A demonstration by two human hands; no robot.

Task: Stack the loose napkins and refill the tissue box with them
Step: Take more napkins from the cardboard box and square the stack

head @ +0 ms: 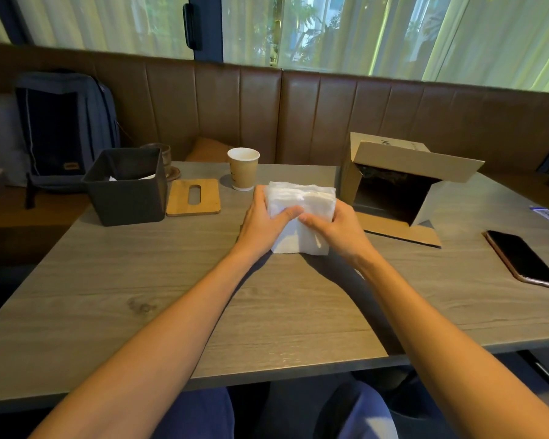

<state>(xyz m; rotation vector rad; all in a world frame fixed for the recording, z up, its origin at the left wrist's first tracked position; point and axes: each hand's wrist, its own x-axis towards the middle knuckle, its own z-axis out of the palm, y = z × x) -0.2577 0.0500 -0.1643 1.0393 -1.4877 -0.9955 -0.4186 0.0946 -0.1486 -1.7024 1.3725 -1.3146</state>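
A thick stack of white napkins (301, 201) stands on edge at the middle of the wooden table (267, 312). My left hand (263, 221) grips its left side and my right hand (336, 228) its right side, thumbs pressed on the near face. To the left stands the dark square tissue box (127, 193), open at the top, with a little white paper showing inside. Its wooden lid (193, 198), with an oval slot, lies flat between the box and the stack.
A paper cup (243, 168) stands just behind the stack. An open cardboard box (403, 185) lies on its side at the right. A black phone (523, 258) rests near the right edge. A backpack (64, 128) sits on the brown bench behind.
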